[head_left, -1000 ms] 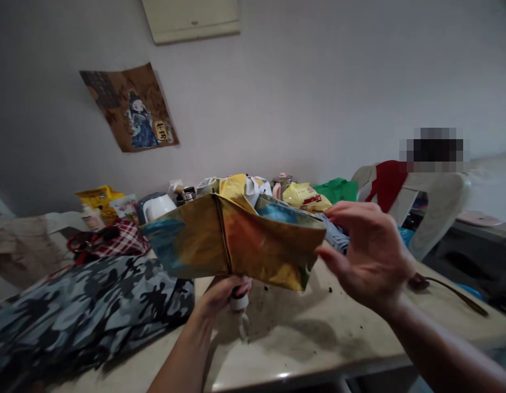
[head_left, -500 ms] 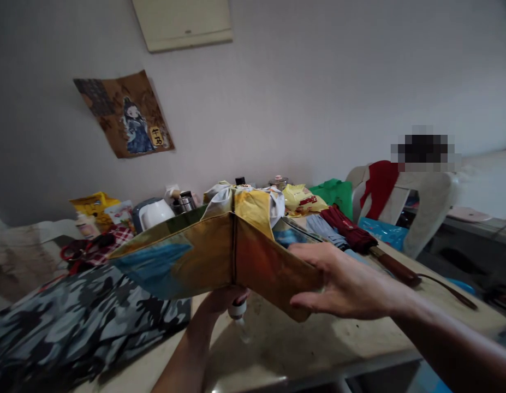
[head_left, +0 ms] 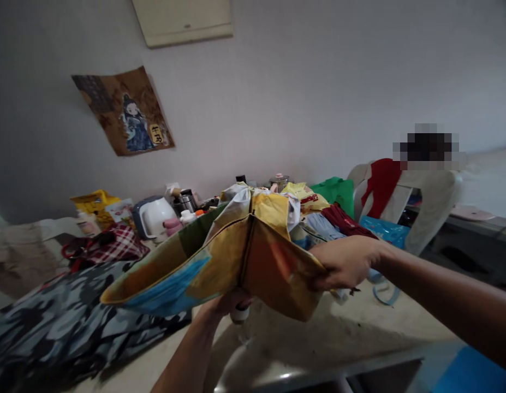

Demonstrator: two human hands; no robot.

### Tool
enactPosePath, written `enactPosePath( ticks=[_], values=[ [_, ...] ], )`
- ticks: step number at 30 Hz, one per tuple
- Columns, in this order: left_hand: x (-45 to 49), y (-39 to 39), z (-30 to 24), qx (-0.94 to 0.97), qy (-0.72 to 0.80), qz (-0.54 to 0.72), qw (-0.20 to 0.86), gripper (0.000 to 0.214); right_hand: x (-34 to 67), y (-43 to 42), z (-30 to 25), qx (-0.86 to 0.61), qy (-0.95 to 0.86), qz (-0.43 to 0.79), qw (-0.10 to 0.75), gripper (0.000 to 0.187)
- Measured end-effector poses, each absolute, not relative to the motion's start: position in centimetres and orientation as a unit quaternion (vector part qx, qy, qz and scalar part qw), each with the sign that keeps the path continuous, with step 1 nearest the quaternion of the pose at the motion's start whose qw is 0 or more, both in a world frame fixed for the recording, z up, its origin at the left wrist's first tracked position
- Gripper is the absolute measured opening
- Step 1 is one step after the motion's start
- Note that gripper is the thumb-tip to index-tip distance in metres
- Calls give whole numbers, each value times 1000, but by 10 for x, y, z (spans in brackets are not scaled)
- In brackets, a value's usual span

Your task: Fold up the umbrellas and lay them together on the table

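In the head view, the left hand [head_left: 230,302] comes up from below on a raised forearm. Its fingers are wrapped around the handle [head_left: 239,314] beneath the yellow, orange and blue umbrella [head_left: 220,265], which is held above the table [head_left: 318,338] near its front edge. The right hand [head_left: 343,264] reaches in from the right on an outstretched arm, fingers pinched closed on the canopy's right-hand fold, while camouflage fabric [head_left: 72,322] lies over the table's left end.

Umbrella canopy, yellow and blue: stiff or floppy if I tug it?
Probably floppy: the umbrella canopy sags in loose folds where the right hand pinches it. Likely light, since the left hand carries it by the handle. Straight creases suggest ribs that stiffen it lengthwise.
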State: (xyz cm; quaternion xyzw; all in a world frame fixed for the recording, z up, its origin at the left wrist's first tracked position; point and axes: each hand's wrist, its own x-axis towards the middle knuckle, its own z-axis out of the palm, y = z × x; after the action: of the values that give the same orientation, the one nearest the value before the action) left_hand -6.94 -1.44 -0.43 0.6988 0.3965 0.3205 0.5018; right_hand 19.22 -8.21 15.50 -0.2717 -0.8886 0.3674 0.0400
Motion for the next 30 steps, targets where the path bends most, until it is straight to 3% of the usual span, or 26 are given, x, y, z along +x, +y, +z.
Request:
enactPosePath(
  ticks=[4,7,11,19,24,30],
  values=[
    [-67,-18,0,691,366,301,546,35,194,-84,157,-263,-882,391,8,20],
    [-66,-24,4,685,314,270,599,35,210,-82,157,-292,-868,398,54,11],
    [-66,-29,9,631,240,293,677,34,233,-80,151,-320,-805,444,230,26],
    [-60,-25,19,496,136,249,821,53,245,-64,107,-459,-625,274,569,37],
    [-65,-25,20,459,138,283,831,57,237,-66,90,-494,-572,342,558,52],
    [-71,-22,17,440,164,307,828,69,223,-61,80,-380,-621,472,497,54]
  ],
)
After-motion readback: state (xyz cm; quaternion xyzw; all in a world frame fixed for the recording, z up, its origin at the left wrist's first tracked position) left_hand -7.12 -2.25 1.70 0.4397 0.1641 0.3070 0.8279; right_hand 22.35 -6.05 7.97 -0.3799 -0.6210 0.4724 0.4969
